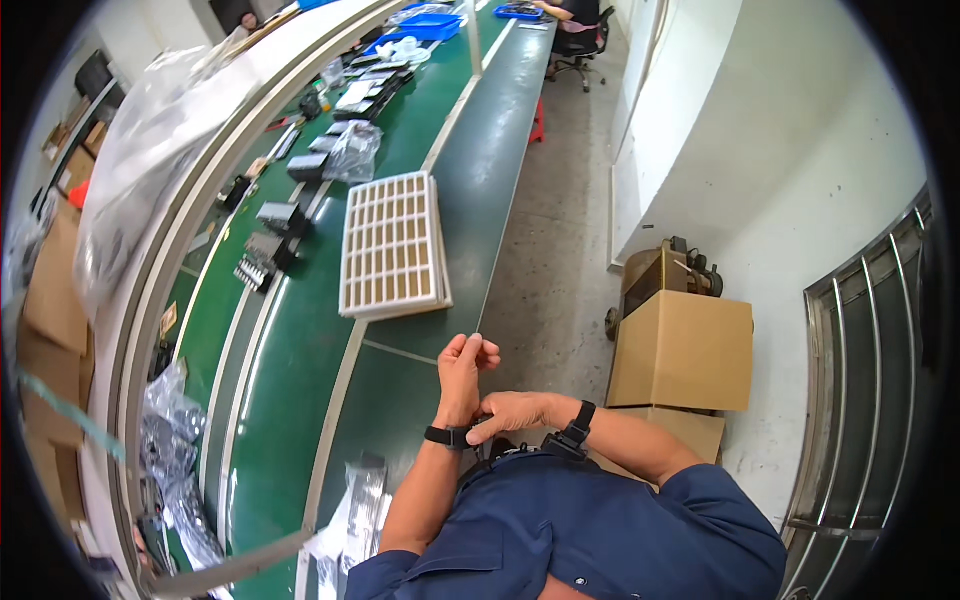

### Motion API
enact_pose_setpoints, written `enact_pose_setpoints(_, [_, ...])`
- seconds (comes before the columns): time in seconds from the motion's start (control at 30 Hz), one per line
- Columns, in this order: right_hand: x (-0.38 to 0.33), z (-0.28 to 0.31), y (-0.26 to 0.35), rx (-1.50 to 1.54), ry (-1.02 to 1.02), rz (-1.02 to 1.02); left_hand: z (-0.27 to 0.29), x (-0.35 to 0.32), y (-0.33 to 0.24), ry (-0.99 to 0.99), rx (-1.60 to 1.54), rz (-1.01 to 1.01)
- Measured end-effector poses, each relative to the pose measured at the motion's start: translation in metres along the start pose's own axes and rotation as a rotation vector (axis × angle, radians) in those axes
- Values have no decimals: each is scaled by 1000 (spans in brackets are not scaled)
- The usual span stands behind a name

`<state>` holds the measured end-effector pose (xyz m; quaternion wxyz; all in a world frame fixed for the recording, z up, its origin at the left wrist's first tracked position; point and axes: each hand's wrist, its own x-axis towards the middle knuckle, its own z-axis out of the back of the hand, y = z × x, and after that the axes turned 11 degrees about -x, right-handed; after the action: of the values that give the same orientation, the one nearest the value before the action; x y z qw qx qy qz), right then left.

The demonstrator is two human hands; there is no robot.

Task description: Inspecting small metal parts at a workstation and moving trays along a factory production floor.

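Observation:
My left hand (463, 375) is raised in front of my body near the bench edge, its fingers curled in with nothing visible in them. My right hand (510, 412) reaches across to the left wrist. Its thumb presses on the black wrist strap (442, 436) there, and its other fingers are partly hidden. Another black strap (580, 424) with a small dark device circles my right wrist. Beyond my left hand, a stack of white grid trays (390, 245) with tan compartments sits on the green bench, touched by neither hand.
Dark metal parts (268, 255), plastic bags (355, 150) and blue bins (430, 27) lie along the green bench (300, 400). A curved metal frame (170, 260) borders it on the left. Cardboard boxes (685, 350) stand at right by a barred window (870, 380). Another person (575, 12) sits far off.

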<state>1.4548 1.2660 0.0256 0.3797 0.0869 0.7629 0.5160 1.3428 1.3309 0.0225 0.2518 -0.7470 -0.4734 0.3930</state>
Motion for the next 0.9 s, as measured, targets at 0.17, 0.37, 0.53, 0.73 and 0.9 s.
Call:
enact_pose_setpoints(0.17, [-2, 62, -1, -9, -69, 34, -23, 70, 9, -9, -230, 272])
enact_pose_setpoints(0.37, [-4, 150, -26, 35, 3, 112, -64, 140, 55, 258, 614, -24])
enact_pose_setpoints(0.53, [-4, 289, -61, -234, -38, -69, -91, 224, 75, 472, 1187, -364])
enact_pose_setpoints(0.73, [-84, 441, -120, 146, -337, -210, -102, 312, 74, 650, 1767, 12])
enact_pose_setpoints(0.9, [-128, 523, -172, 250, -471, -321, -123, 375, 78, 321, 1577, -127])
